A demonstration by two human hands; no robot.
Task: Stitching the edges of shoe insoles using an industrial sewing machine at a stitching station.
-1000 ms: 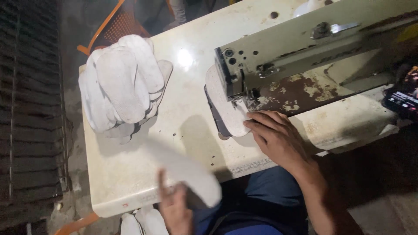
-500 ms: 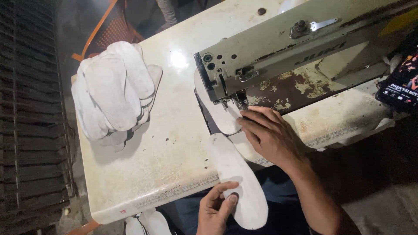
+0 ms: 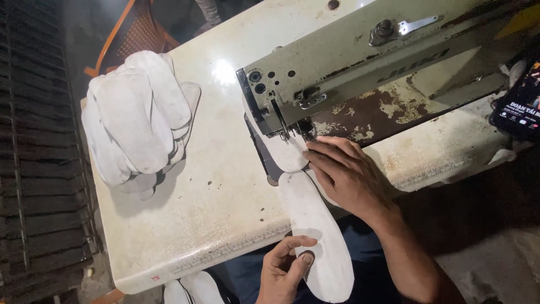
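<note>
Far left: dark slatted racks (image 3: 34, 141) run down the frame edge. Upper left of the counter (image 3: 219, 191) – a stack of white insole-shaped pieces (image 3: 135, 115), fanned. A small red label (image 3: 156, 278) sits on the counter's front edge, lower left. Bottom centre, left hand (image 3: 284, 273) pinches the near end of a white insole piece (image 3: 315, 231) btw thumb and fingers. Its long axis runs from bottom centre up-left, far end pointing under the sewing machine (image 3: 360, 62) head. Right hand (image 3: 346, 171) lies flat, fingers spread, pressing that far end by the needle. Upper right edge – a dark screen w/ coloured text (image 3: 520, 107).
</note>
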